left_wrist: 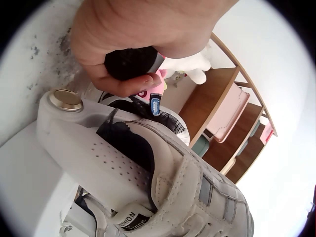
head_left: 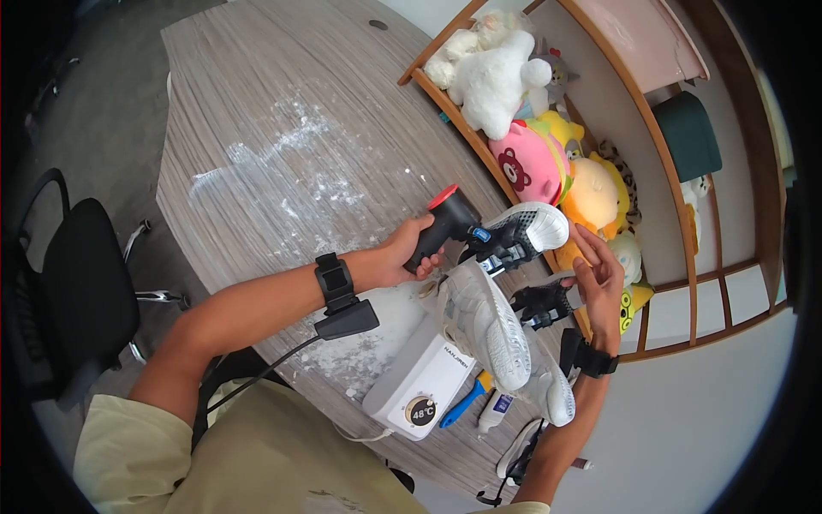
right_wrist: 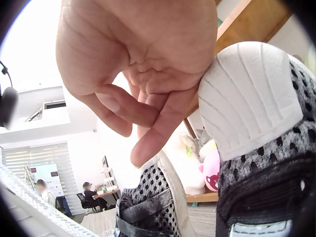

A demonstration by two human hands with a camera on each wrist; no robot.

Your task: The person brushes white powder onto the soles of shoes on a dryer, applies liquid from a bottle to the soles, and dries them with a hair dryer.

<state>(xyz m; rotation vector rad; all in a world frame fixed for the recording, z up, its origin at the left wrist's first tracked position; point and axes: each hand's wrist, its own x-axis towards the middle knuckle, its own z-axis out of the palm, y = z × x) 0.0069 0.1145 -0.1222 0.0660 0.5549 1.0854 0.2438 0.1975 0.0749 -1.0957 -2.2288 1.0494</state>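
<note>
My left hand [head_left: 401, 253] grips the handle of a black handheld device with a red end [head_left: 450, 214], held up beside the shoes. In the left wrist view, its fingers curl round the black handle [left_wrist: 129, 63]. White sneakers [head_left: 490, 321] hang on the arms of a white shoe dryer [head_left: 425, 370], whose round display reads 48°C. Black-and-white mesh shoes [head_left: 548, 227] are mounted further back on it. My right hand [head_left: 599, 278] is raised at these shoes, holding nothing; in the right wrist view its loosely bent fingers are beside a white shoe toe [right_wrist: 249, 98].
White powder [head_left: 300, 128] is smeared over the wood-grain table [head_left: 223, 64]. A blue-handled brush [head_left: 462, 405], a white tube [head_left: 494, 411] and another shoe [head_left: 518, 450] lie right of the dryer. Plush toys [head_left: 531, 163] fill a wooden shelf behind. An office chair [head_left: 81, 283] stands left.
</note>
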